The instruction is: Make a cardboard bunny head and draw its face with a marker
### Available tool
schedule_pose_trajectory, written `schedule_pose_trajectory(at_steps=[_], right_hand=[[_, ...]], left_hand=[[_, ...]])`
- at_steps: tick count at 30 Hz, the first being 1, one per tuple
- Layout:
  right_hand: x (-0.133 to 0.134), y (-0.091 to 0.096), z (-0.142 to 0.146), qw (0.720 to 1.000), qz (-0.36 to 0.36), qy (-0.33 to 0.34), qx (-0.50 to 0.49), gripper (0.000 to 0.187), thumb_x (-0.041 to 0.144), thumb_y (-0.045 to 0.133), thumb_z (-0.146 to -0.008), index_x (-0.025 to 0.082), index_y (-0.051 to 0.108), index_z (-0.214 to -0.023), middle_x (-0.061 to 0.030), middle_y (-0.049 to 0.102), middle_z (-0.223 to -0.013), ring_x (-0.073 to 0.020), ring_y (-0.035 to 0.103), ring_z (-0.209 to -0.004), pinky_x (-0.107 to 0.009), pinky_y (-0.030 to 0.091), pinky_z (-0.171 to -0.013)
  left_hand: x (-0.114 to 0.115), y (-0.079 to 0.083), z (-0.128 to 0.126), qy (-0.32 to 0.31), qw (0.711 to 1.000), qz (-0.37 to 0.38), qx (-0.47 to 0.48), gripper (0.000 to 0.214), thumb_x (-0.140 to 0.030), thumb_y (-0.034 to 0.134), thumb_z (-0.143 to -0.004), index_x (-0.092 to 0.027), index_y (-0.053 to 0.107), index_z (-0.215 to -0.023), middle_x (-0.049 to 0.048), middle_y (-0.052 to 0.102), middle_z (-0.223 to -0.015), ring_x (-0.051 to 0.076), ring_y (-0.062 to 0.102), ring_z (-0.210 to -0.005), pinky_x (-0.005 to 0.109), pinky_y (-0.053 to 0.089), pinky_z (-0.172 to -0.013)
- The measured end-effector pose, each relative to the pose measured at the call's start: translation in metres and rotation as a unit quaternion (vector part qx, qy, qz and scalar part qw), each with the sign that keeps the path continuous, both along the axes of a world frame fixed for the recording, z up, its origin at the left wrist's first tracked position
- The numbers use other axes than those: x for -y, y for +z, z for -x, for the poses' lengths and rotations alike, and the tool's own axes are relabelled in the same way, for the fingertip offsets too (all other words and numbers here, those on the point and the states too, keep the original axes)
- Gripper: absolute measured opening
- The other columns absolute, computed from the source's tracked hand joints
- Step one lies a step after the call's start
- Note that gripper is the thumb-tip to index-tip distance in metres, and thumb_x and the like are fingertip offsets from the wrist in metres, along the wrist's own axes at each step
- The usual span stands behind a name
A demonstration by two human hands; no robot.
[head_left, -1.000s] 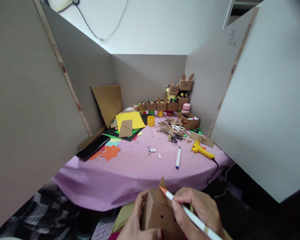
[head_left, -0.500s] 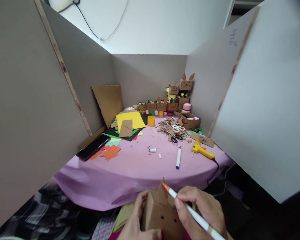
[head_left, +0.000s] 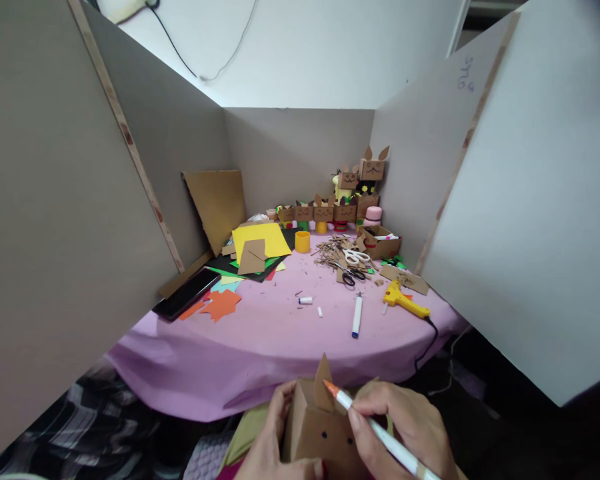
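At the bottom of the head view, my left hand (head_left: 275, 443) is wrapped round the side of a small cardboard box (head_left: 330, 457) with two black dots on its front. A pointed cardboard ear (head_left: 323, 387) stands up from the box's top edge. My right hand (head_left: 405, 427) pinches a white marker (head_left: 385, 437) with an orange tip. That tip touches, or nearly touches, the right edge of the ear. Part of the box is hidden behind my right hand.
On the pink-covered table (head_left: 260, 340) lie a capped marker (head_left: 357, 317), scissors (head_left: 350, 275), a yellow glue gun (head_left: 405, 300), cardboard scraps (head_left: 330, 253), a phone (head_left: 187, 295) and coloured paper (head_left: 263, 240). Finished cardboard animals (head_left: 323, 212) line the back. Grey panels (head_left: 300, 147) enclose the table.
The marker's orange tip has moved down along the ear, from near its point to about the middle. My left hand and the box have barely shifted.
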State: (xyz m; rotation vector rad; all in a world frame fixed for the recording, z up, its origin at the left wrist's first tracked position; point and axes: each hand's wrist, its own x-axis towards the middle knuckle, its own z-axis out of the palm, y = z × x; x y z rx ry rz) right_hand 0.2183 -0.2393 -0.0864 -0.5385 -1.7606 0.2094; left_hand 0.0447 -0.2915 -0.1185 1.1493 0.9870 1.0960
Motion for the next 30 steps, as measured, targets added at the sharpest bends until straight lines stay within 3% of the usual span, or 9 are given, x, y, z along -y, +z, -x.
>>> schedule_pose_trajectory(at_steps=[8, 17, 22, 30], right_hand=[[0.001, 0.001, -0.017, 0.993, -0.025, 0.037, 0.106, 0.020, 0.000, 0.054, -0.069, 0.020, 0.051, -0.068, 0.0041, 0.062, -0.053, -0.0084, 0.059, -0.044, -0.018, 0.044, -0.048], [0.001, -0.010, -0.013, 0.998, -0.027, 0.014, 0.061, 0.018, 0.005, 0.052, -0.069, 0.021, 0.047, -0.062, 0.0061, 0.056, -0.047, -0.0075, 0.052, -0.037, -0.020, 0.039, -0.044], [0.001, -0.005, -0.019, 0.993, -0.024, 0.038, 0.107, 0.019, 0.002, 0.053, -0.068, 0.020, 0.049, -0.065, 0.0058, 0.058, -0.049, -0.0077, 0.055, -0.041, -0.019, 0.041, -0.046], [0.002, 0.004, -0.015, 0.996, -0.004, 0.032, 0.084, 0.018, 0.003, 0.054, -0.070, 0.020, 0.051, -0.065, 0.0051, 0.059, -0.050, -0.0078, 0.057, -0.041, -0.016, 0.042, -0.045]], left_hand=[[0.001, 0.006, -0.005, 0.008, 1.000, 0.001, 0.021, 0.075, -0.047, 0.072, -0.061, -0.022, 0.033, -0.120, 0.0115, 0.053, -0.122, 0.032, 0.050, -0.113, 0.041, 0.038, -0.094], [-0.002, -0.001, 0.002, -0.013, 1.000, 0.004, -0.009, 0.080, -0.046, 0.072, -0.060, -0.023, 0.030, -0.124, 0.0109, 0.049, -0.128, 0.032, 0.047, -0.117, 0.042, 0.036, -0.097], [-0.001, -0.001, 0.002, -0.021, 1.000, 0.011, 0.008, 0.078, -0.046, 0.071, -0.063, -0.023, 0.028, -0.124, 0.0118, 0.049, -0.128, 0.032, 0.048, -0.117, 0.043, 0.037, -0.097], [-0.001, 0.003, -0.002, -0.019, 1.000, -0.001, 0.009, 0.075, -0.047, 0.071, -0.062, -0.025, 0.031, -0.122, 0.0102, 0.051, -0.127, 0.032, 0.048, -0.117, 0.042, 0.037, -0.097]])
